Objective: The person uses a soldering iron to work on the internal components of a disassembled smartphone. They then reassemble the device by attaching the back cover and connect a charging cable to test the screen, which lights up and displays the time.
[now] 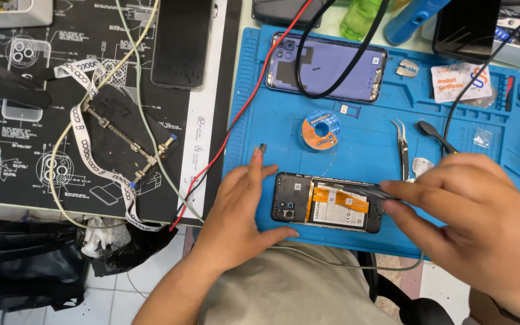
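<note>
While left hand (245, 207) lies spread beside opened phone (327, 209), right hand (476, 210) seemingly pinches tool (365, 191).

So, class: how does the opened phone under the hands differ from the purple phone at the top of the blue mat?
The opened phone shows a black frame, orange ribbon and battery; the purple phone shows a plain purple inside. The opened one is touched by both hands, left hand and right hand; only a black cable crosses the purple one. Both lie flat on the blue mat.

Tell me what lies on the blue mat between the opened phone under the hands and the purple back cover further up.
In the head view, a small solder wick spool lies on the blue mat between the opened phone and the purple back cover; otherwise bare mat.
</note>
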